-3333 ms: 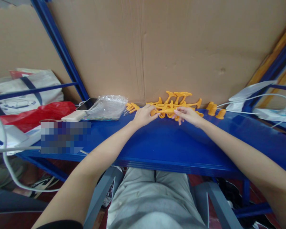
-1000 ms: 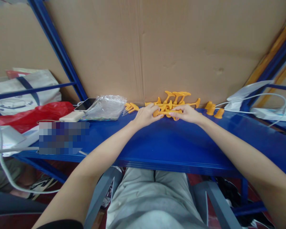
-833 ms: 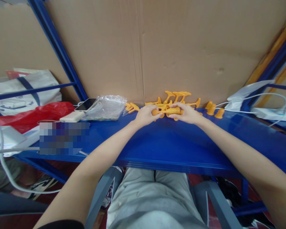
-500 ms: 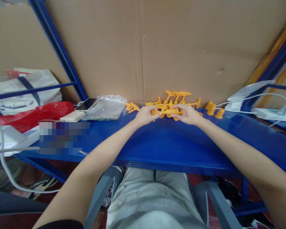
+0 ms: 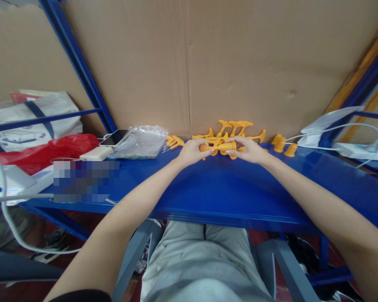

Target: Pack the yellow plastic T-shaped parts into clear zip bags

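Note:
Both my hands meet at the back of a blue metal shelf [image 5: 227,193]. My left hand [image 5: 190,152] pinches the left end of a small orange plastic part [image 5: 219,147], and my right hand [image 5: 247,150] grips its right end. They hold it level just above the shelf. Right behind it lies a heap of similar orange plastic parts [image 5: 236,129] against the cardboard wall [image 5: 239,63]. Two or three orange cone-shaped pieces [image 5: 285,144] stand to the right of my right hand.
A clear plastic bag [image 5: 143,141], a phone [image 5: 115,136] and a white power bank [image 5: 96,153] lie at the left. Further left are a red bag [image 5: 44,151] and a white bag [image 5: 34,119]. White cables and a charger [image 5: 353,144] sit at the right.
My hands have drawn closer together on the orange part over the last seconds, with the right hand sliding left along it. The rest stays where it was.

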